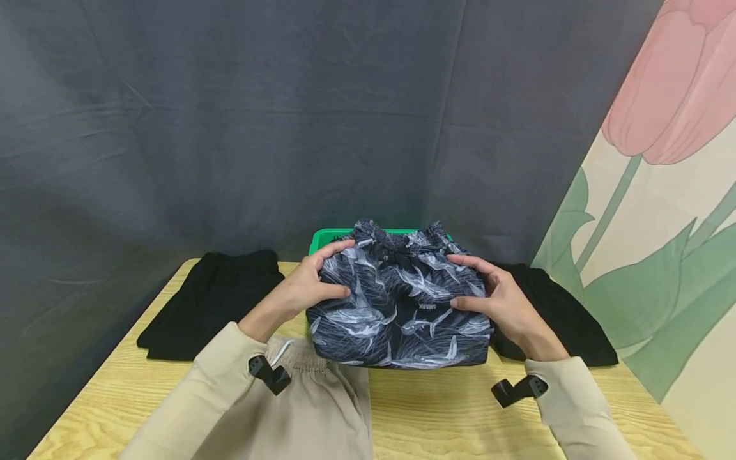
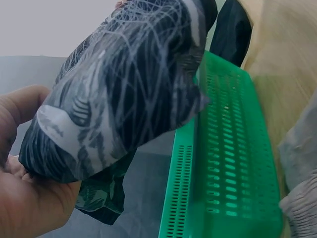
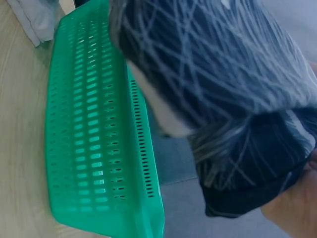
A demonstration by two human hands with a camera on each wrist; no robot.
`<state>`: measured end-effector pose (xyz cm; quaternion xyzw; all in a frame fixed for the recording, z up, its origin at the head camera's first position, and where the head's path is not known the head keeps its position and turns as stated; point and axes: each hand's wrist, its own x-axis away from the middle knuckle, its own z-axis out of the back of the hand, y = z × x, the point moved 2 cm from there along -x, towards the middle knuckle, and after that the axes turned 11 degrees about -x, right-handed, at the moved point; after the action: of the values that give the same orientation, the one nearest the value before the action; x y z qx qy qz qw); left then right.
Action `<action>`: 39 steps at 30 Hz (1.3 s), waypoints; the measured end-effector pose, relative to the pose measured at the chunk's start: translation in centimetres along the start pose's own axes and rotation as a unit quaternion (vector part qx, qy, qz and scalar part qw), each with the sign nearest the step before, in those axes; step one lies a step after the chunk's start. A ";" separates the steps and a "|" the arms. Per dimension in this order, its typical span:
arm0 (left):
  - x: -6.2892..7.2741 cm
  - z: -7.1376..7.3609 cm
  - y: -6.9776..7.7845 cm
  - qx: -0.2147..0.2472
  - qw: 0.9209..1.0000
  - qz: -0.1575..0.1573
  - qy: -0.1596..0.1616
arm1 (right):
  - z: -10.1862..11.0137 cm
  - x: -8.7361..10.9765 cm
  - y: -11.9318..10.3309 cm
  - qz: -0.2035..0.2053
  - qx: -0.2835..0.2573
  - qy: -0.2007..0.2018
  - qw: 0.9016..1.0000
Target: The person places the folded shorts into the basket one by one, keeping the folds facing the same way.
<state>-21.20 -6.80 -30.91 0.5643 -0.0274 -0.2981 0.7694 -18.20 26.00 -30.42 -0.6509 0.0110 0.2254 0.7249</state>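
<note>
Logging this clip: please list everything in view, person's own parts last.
Patterned garment: 1, black and grey shark print, held up
Basket: 1, green, behind the patterned garment
Black garments: 2, black, table's left and right
Beige garment: 1, beige, table's near side, left of centre
Table: 1, pale wood, under the other garments
Backdrop: 1, dark grey, behind table
Floral wall: 1, cream, pink and green, right
Wrist devices: 2, black, one at each wrist
Sleeves: 2, cream, left and right foreground
Left-hand grip: 1, bare, holding patterned garment's left side
Right-hand grip: 1, bare, holding its right side
</note>
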 end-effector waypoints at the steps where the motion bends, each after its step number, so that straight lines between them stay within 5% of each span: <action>1: -0.2 0.1 0.0 0.000 1.000 0.003 0.000 | 0.0 -0.1 0.0 -0.001 0.002 0.002 1.000; 39: -4.5 2.0 0.6 -0.014 0.998 0.054 0.022 | 1.4 -4.8 -0.8 0.002 0.061 0.026 0.998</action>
<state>-25.39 -6.23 -28.29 0.5574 -0.0361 -0.2440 0.7928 -22.64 25.76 -27.93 -0.6113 0.0447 0.2089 0.7621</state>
